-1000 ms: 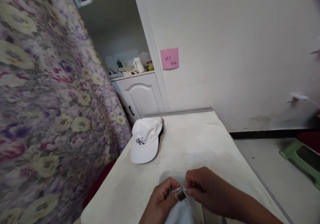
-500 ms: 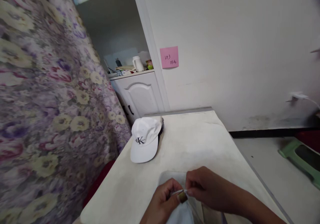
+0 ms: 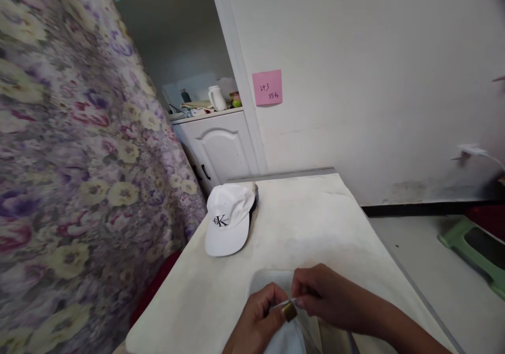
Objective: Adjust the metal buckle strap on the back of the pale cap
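A pale blue cap [image 3: 282, 338] lies at the near edge of the table, its brim-like rounded end [image 3: 270, 277] pointing away from me. On its strap sits a small brass-coloured buckle [image 3: 289, 311]. My left hand [image 3: 260, 314] pinches the strap beside that buckle between thumb and forefinger. From the right, my right hand [image 3: 321, 293] is closed at the strap's thin end, its fingertips close to the buckle. Farther off at the left, a white cap [image 3: 229, 217] with black letters rests on the table, with darker caps partly hidden behind it.
The white table [image 3: 307, 222] stands against the wall. A floral curtain [image 3: 87, 185] hangs along the left. Behind are a white cabinet [image 3: 224, 146] with a white jug [image 3: 216, 99] and a pink note [image 3: 267, 87]. A green stool [image 3: 469, 246] is on the floor at right.
The brass buckle has tilted a little and shows more of its face. Both hands keep nearly the same place and grip. The view has shifted slightly.
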The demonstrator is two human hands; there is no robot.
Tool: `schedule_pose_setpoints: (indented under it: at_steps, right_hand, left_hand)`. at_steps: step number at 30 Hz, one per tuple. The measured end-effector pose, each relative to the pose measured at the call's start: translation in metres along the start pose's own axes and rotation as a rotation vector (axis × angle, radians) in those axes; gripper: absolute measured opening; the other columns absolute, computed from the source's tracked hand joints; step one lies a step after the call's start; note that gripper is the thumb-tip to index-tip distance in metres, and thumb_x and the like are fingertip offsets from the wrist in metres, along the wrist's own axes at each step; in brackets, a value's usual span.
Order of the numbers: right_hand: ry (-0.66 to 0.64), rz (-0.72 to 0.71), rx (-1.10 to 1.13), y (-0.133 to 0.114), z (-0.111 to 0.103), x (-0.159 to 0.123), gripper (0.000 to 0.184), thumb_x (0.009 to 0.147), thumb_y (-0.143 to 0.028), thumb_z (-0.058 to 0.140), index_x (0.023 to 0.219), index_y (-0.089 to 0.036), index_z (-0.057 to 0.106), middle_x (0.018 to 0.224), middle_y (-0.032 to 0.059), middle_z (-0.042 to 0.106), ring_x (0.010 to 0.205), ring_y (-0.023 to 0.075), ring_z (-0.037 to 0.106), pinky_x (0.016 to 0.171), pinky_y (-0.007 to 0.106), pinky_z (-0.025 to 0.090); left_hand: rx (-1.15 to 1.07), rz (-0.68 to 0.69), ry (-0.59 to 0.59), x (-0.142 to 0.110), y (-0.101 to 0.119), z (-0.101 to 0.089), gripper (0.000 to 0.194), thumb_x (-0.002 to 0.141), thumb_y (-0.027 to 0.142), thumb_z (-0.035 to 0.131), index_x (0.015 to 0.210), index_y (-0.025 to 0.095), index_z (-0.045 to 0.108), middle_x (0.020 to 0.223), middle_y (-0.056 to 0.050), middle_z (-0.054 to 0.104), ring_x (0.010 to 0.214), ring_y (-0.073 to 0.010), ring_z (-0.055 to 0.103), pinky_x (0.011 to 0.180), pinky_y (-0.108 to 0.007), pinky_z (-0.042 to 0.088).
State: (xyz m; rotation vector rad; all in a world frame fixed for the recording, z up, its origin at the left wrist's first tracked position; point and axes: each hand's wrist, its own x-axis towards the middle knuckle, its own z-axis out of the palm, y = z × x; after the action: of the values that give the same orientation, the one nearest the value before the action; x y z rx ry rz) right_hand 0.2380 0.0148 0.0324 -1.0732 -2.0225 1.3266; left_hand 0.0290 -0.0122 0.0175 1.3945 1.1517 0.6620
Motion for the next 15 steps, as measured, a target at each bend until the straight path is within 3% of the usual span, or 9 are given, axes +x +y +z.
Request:
schedule_pose_setpoints:
  at_steps: [8,15]
  right_hand:
    - [-0.014,0.029,0.06,0.005,0.0026,0.0047,0.011,0.073,-0.008,0.06,0.075,-0.018,0.063,0.059,-0.0068,0.055,0.055,0.0095,0.048,0.05,0.02,0.034]
    - [-0.046,0.039,0.14,0.0072,0.0034,0.0061,0.014,0.076,-0.009,0.056,0.079,-0.018,0.066,0.061,-0.0064,0.058,0.054,0.0094,0.05,0.051,0.02,0.037]
  left_hand:
    - [-0.01,-0.028,-0.021,0.0017,-0.0012,0.0012,0.038,0.082,0.054,0.07,0.073,0.02,0.057,0.068,0.005,0.045,0.067,-0.0138,0.036,0.061,-0.028,0.027]
    - [-0.009,0.022,0.034,0.0023,0.0002,-0.0005,0.04,0.083,0.055,0.069,0.072,0.02,0.053,0.068,0.005,0.043,0.069,-0.0142,0.035,0.063,-0.028,0.028]
